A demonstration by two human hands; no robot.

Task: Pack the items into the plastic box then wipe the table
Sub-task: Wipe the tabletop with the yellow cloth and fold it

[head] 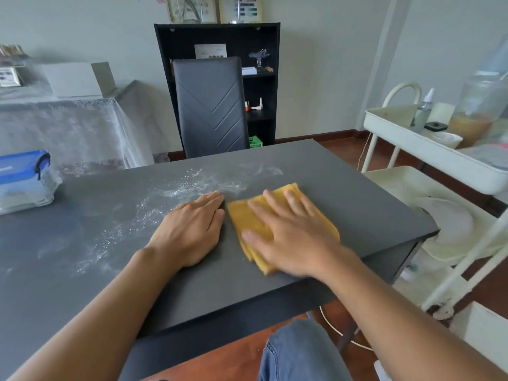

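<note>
my right hand lies flat and open on the yellow cloth; my left hand rests flat on the table, holding nothing, beside white powder.

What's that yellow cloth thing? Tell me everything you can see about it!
The yellow cloth is a soft-looking, orange-yellow rag folded into several layers, whose edges show at its near corner. It lies flat on the dark grey table, near the right edge. The right hand presses flat on top of it, fingers spread, covering much of it. The left hand lies flat on the table just beside it. White powdery smears lie on the table to the cloth's left.
</note>
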